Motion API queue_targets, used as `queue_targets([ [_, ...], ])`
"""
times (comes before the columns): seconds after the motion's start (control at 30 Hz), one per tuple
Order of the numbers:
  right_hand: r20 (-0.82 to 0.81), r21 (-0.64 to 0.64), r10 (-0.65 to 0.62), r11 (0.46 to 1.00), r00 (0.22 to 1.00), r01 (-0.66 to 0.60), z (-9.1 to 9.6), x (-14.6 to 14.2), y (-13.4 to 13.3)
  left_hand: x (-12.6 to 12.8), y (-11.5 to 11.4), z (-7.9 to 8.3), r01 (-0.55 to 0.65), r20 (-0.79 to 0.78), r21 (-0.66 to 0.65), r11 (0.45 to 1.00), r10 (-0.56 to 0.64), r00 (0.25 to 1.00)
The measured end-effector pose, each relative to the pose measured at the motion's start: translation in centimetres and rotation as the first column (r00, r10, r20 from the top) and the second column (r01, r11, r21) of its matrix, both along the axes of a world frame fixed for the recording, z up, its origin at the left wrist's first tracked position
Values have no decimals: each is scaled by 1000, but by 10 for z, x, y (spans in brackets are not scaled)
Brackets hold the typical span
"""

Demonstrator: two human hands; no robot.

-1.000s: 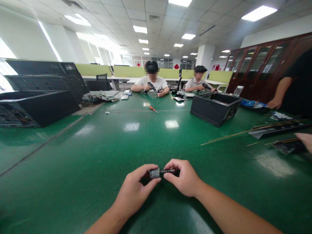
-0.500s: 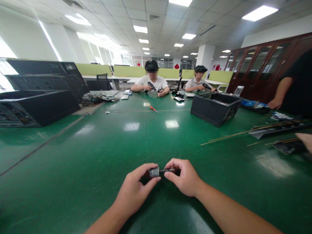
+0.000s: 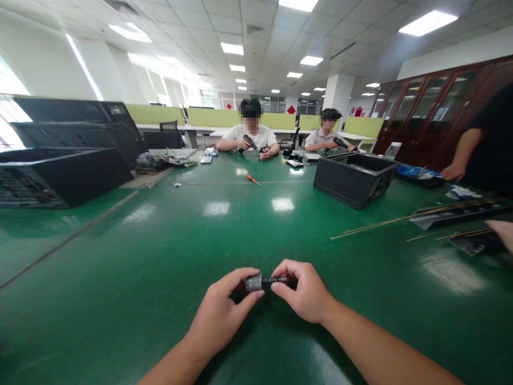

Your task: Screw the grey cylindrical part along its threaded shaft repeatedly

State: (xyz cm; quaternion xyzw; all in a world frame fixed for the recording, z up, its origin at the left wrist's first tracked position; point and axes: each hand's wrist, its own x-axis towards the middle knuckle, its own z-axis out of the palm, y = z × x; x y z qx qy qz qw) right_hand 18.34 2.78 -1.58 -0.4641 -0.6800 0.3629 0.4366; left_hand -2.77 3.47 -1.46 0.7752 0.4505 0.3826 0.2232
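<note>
Just above the green tabletop, a grey metal cylinder (image 3: 254,283) with a thin, dark, ringed shaft (image 3: 274,279) lies level between my hands; its exact kind is unclear. My left hand (image 3: 222,305) is closed round the cylinder, thumb below and fingers above. At the other side, my right hand (image 3: 305,291) pinches the free end of the shaft between thumb and fingers. Part of the shaft's tip is hidden by the right fingers.
Green table (image 3: 160,289) with an orange screwdriver (image 3: 253,179) farther off. Black computer case (image 3: 352,179) at right, more cases (image 3: 92,182) at left. Thin brass-coloured rods (image 3: 372,226) stick out at right. Two people (image 3: 256,136) sit opposite with drills; another person's arm (image 3: 467,152) reaches in.
Hardly anything differs. My right hand has shifted very slightly right along the shaft, while my left hand keeps its hold on the cylinder.
</note>
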Motion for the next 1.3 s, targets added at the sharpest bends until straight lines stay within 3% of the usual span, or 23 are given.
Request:
queue_targets([
  [1.3, -4, 25, -20, 999, 1000, 20, 0, 1, 2, 0, -2, 4, -18, 4, 49, 999, 18, 1000],
])
